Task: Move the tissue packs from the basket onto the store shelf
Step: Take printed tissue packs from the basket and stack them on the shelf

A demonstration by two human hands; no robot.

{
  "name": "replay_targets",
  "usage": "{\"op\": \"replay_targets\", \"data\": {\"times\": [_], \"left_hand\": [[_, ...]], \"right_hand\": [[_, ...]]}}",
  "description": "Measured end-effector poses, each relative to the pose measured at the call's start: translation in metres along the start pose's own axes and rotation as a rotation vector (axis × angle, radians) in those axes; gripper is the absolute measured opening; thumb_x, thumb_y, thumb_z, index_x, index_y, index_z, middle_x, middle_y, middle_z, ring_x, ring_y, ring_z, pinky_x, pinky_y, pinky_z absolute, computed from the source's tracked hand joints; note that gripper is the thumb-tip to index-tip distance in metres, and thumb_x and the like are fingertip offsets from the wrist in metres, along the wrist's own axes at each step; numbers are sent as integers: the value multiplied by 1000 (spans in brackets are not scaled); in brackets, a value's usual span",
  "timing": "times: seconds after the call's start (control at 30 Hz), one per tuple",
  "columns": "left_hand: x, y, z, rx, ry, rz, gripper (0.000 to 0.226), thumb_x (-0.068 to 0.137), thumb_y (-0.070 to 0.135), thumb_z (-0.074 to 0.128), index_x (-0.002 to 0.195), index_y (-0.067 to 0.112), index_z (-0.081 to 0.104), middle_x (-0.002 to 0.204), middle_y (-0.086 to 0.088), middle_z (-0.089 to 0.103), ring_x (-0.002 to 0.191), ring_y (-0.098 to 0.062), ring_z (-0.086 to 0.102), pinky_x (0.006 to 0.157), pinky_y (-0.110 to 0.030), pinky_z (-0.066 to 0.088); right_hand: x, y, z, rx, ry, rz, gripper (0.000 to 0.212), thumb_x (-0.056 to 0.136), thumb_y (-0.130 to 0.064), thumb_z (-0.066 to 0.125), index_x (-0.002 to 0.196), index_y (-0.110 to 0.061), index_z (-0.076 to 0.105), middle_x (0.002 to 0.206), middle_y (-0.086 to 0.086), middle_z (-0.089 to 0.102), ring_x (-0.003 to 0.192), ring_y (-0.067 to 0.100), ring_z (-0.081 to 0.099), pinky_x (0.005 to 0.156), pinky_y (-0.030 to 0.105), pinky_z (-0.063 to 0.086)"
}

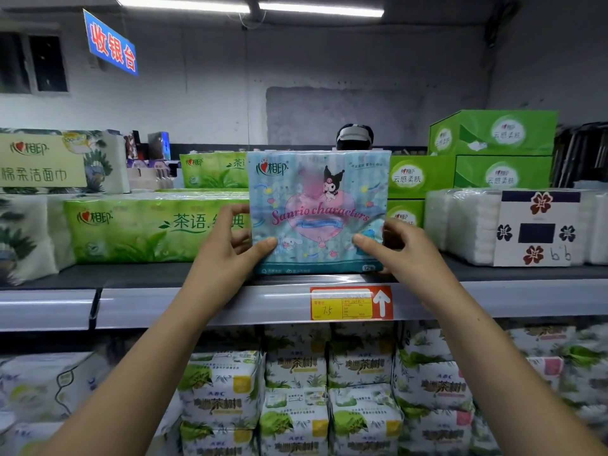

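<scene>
A light blue tissue pack [317, 205] printed with cartoon characters stands upright at the front edge of the top shelf [210, 274]. My left hand [230, 255] grips its lower left side, thumb on the front face. My right hand [403, 255] grips its lower right side the same way. The basket is out of view.
Green tissue packs [144, 225] lie left of the blue pack, green boxes [493, 149] behind and to the right, white cotton-pad packs [513, 225] at far right. A price tag [350, 302] sits on the shelf rail. The lower shelf holds several packs [296, 390]. A person's head [354, 137] shows behind the shelf.
</scene>
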State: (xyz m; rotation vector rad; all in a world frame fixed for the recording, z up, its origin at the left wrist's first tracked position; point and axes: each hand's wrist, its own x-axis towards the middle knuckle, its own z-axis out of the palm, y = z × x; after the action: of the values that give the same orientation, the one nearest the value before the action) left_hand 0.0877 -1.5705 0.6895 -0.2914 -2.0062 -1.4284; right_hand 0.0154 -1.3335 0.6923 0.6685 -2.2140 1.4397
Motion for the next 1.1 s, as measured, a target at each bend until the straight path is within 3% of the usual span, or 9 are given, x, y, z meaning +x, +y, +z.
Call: {"op": "replay_targets", "data": {"times": [0.13, 0.3, 0.37, 0.47, 0.63, 0.77, 0.87, 1.0, 1.1], "left_hand": [[2, -2, -2, 22, -16, -6, 35, 85, 16, 69, 102, 34, 45, 103, -6, 73, 93, -19, 71, 88, -49, 54], [3, -5, -2, 67, -5, 17, 28, 85, 18, 69, 93, 33, 46, 96, -6, 73, 89, -18, 71, 82, -42, 55], [3, -5, -1, 79, -5, 20, 26, 86, 16, 66, 93, 31, 46, 96, -6, 72, 89, -18, 71, 80, -40, 55], [3, -3, -1, 109, -10, 20, 25, 86, 17, 67, 94, 27, 45, 100, -8, 72, 93, -20, 69, 87, -44, 54], [1, 2, 2, 201, 13, 30, 26, 85, 19, 67, 91, 29, 44, 109, -6, 67, 103, -18, 64, 92, -36, 51], [-1, 3, 3, 365, 69, 65, 28, 84, 23, 70, 101, 23, 47, 93, 6, 62, 84, -10, 62, 72, -22, 48], [-2, 5, 3, 433, 103, 70, 28, 83, 26, 71, 102, 24, 49, 80, 14, 56, 74, 1, 55, 59, -11, 39], [-1, 7, 1, 416, 78, 36, 30, 83, 27, 71, 105, 21, 52, 82, 9, 58, 71, -1, 58, 59, -15, 44], [-2, 6, -3, 390, 48, 27, 35, 81, 29, 72, 109, 17, 54, 85, 2, 61, 74, -10, 62, 70, -30, 54]], "right_hand": [[1, 0, -1, 14, -27, 15, 70, 60, -69, 67, 110, -21, 63, 107, -5, 68, 98, 13, 64, 85, 45, 55], [2, 0, -3, 88, -50, 58, 78, 50, -72, 70, 109, -21, 65, 107, -5, 69, 99, 14, 65, 88, 44, 54], [1, -1, -3, 79, -55, 53, 72, 55, -68, 71, 109, -21, 65, 107, -6, 69, 100, 13, 65, 89, 43, 54], [1, -3, -3, 84, -69, 56, 45, 69, -50, 74, 103, -20, 67, 103, -5, 70, 96, 13, 66, 87, 44, 55], [-1, -6, -4, 67, -80, 56, 37, 73, -44, 73, 101, -20, 67, 100, -3, 71, 93, 14, 67, 85, 45, 55], [-1, -8, -5, 38, -88, 57, 30, 73, -44, 74, 91, -21, 65, 99, 5, 71, 92, 20, 67, 84, 49, 54], [-1, -9, -7, 14, -93, 63, 41, 70, -48, 74, 93, -15, 65, 106, 17, 67, 96, 30, 65, 83, 52, 53], [-3, -11, -9, 17, -113, 63, 54, 64, -55, 75, 100, -14, 66, 105, 15, 68, 95, 28, 66, 81, 50, 55], [-3, -10, -9, 25, -116, 59, 51, 68, -51, 74, 99, -11, 66, 105, 21, 65, 95, 33, 64, 80, 49, 55]]}}
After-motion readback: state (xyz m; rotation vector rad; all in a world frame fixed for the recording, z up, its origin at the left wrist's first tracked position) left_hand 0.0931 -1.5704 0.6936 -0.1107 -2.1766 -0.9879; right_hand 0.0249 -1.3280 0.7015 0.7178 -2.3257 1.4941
